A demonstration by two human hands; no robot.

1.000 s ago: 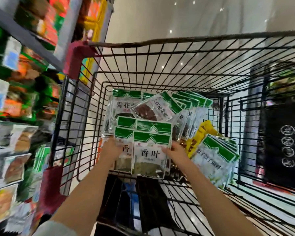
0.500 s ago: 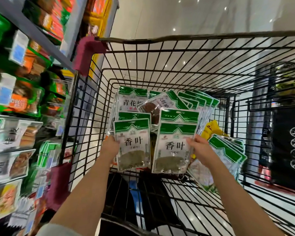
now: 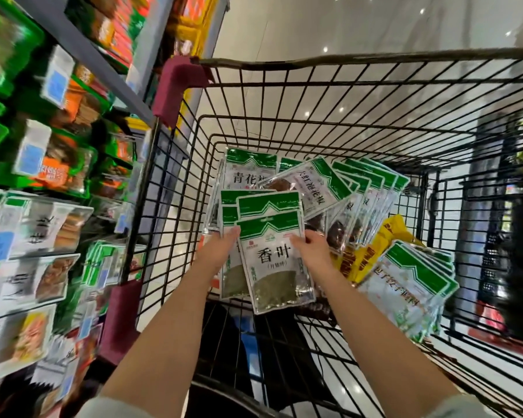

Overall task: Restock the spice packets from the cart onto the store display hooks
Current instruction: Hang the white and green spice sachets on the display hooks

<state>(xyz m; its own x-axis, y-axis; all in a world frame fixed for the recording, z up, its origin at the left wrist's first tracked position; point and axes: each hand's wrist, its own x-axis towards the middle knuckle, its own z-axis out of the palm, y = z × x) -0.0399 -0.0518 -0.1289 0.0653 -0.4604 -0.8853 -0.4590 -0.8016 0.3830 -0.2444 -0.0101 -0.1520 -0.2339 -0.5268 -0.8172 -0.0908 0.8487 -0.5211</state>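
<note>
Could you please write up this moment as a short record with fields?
Left grip: holds the bay-leaf packets by their left edge
Right grip: holds the same packets by their right edge
Packet state: overlapped, front one tilted
Cart: black wire, holding more green-topped packets and yellow packets
Shelves: stocked, on the person's left, blurred

Spice packets (image 3: 277,267) looked like glossy, crinkled clear plastic. Cart (image 3: 344,86) was black coated metal wire, matt. Bumpers (image 3: 175,82) at cart's left corners were matt maroon plastic. Floor (image 3: 314,25) was polished, reflective.
</note>
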